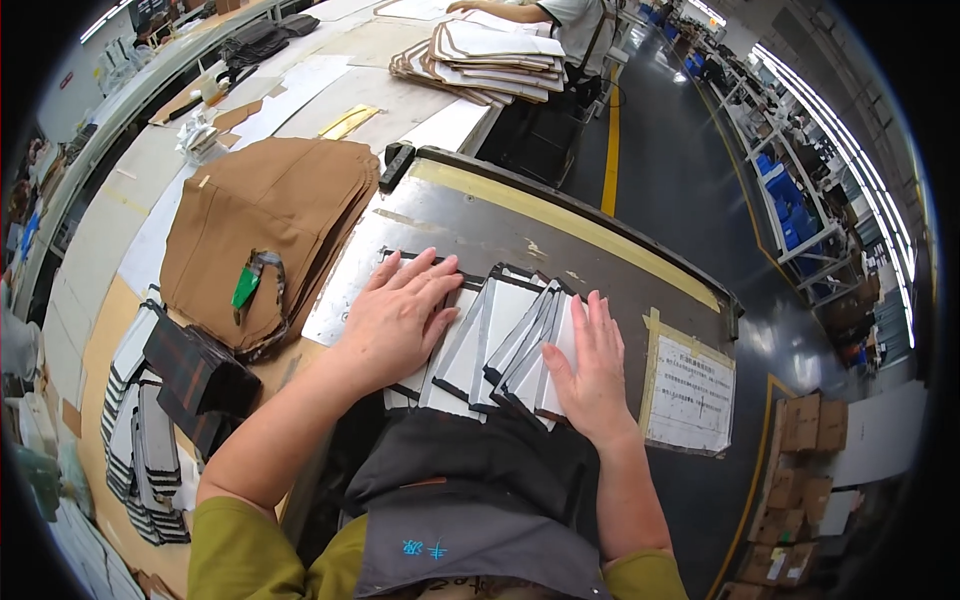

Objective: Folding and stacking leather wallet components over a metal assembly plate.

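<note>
Several flat white pieces with black edges lie fanned and overlapping on a metal-topped work surface in front of me. My left hand rests palm down on the left end of the pieces, its fingers stretched and slightly spread. At the right end, my right hand presses its palm side against the last pieces with fingers extended and thumb apart. Neither hand is closed round anything. The lower ends of the pieces reach the edge by my dark apron.
Left of the metal top lie stacked brown fabric panels with a green object on them. Nearer are dark plaid pieces and black-edged white stacks. A paper sheet is taped at right. A person stands beyond white panels.
</note>
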{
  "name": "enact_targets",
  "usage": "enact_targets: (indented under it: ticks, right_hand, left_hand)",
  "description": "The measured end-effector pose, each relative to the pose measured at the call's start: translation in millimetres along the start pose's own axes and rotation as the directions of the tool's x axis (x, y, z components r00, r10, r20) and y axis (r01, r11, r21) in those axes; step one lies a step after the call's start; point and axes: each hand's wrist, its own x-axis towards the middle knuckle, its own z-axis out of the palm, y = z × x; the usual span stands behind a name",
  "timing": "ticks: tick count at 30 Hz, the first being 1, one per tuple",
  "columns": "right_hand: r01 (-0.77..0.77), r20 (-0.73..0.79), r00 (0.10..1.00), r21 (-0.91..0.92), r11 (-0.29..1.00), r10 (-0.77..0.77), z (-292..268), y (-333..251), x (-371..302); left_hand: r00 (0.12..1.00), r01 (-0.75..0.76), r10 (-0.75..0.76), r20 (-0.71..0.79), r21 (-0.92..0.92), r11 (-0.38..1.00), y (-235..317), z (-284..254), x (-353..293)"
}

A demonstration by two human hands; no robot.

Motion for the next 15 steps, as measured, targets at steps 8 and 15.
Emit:
enact_targets:
  ticks: [8,15]
  right_hand:
    - [0.001,-0.018,1.0,0.005,1.0,-0.001,2.5,-3.9,0.9]
    - [0.013,-0.067,0.998,-0.059,0.998,-0.017,7.0,-0.7,-1.2]
  left_hand:
    - [0.968,-0.243,0.246,0.039,-0.075,0.967,-1.4,-1.7,28.9]
    - [0.962,-0.211,0.222,0.16,-0.082,0.974,20.5,10.3,40.4]
